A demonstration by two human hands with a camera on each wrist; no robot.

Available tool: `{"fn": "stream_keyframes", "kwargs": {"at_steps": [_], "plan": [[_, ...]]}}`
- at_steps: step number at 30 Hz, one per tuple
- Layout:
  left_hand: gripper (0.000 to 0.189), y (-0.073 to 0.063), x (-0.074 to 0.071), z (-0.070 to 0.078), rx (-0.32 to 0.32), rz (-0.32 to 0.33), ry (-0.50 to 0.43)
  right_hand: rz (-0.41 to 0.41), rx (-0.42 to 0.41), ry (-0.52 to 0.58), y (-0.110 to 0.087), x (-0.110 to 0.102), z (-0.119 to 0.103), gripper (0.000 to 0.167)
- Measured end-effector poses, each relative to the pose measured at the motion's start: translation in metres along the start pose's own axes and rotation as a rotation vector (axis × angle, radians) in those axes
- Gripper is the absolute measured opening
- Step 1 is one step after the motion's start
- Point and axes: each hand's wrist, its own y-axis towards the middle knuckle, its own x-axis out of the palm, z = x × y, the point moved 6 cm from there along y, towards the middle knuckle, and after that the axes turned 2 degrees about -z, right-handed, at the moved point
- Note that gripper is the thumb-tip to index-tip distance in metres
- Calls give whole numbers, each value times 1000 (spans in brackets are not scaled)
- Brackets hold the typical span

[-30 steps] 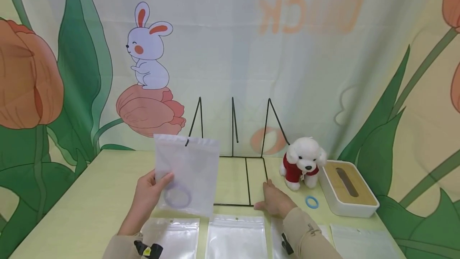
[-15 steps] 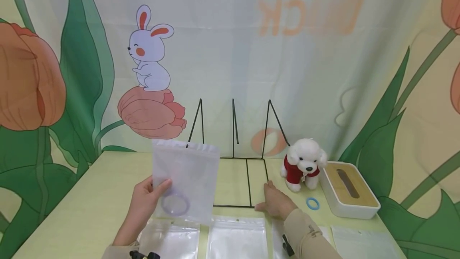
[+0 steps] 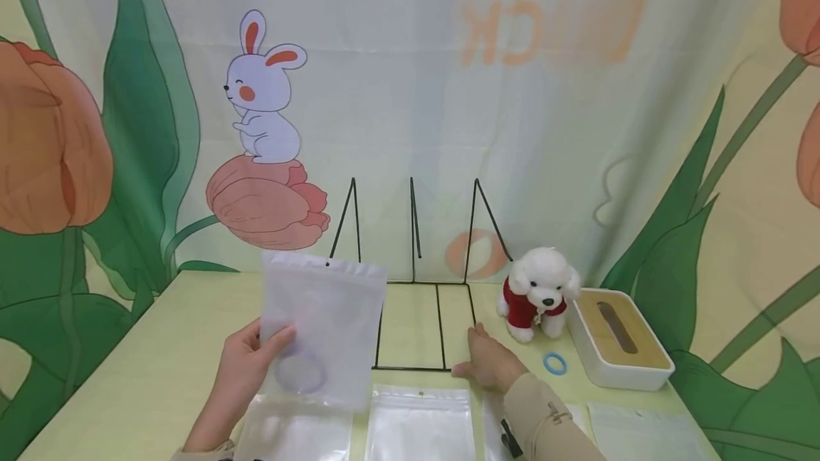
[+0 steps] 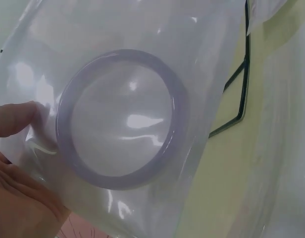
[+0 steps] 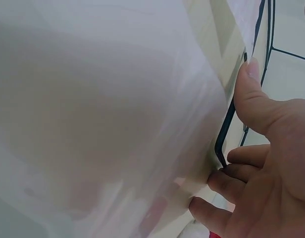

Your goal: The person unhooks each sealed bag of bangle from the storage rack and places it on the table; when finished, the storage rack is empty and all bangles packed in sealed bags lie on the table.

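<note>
My left hand (image 3: 246, 361) pinches the left side of a translucent zip bag (image 3: 349, 319) between thumb and fingers, holding it upright. A pale lavender bangle (image 3: 300, 373) lies inside the bag; its full ring (image 4: 66, 134) fills the middle of the left wrist view. At the hole in the bag's top strip shows the tip of the left arm of a black wire rack (image 3: 410, 369). My right hand (image 3: 490, 358) rests at the rack's front right base corner, thumb and fingers spread to either side of it. The bag hides the rack's left base.
Flat clear zip bags (image 3: 419, 425) lie in a row along the table's (image 3: 173, 333) front. Right of the rack sit a white plush dog (image 3: 544, 290) in red, a light blue ring (image 3: 554, 363) and a white tissue box (image 3: 631, 374). A printed curtain (image 3: 397, 91) hangs behind.
My left hand has drawn the bag slightly down and left, its top strip sliding towards the tip of the rack's left arm. My right hand stays at the base corner.
</note>
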Motion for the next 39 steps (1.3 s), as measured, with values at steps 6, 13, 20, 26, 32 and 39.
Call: {"fn": "stream_keyframes", "kwargs": {"at_steps": [6,13,20,26,32,39], "plan": [[45,-3,-12,3,12,9,21,15,8,-11,-1,-2,3,85],[58,-11,-38,7,-73,49,65,17,5,4,-2,-3,6,85],[71,-23,-100,0,-188,164,177,28,8,0,-2,-1,5,85],[82,-33,-150,-29,-367,230,324,22,5,11,-2,-1,4,86],[78,-37,-171,-57,-419,214,500,26,5,-2,-3,-4,6,87],[66,-53,-191,-94,-555,260,478,19,-25,-2,-2,-2,7,86]]}}
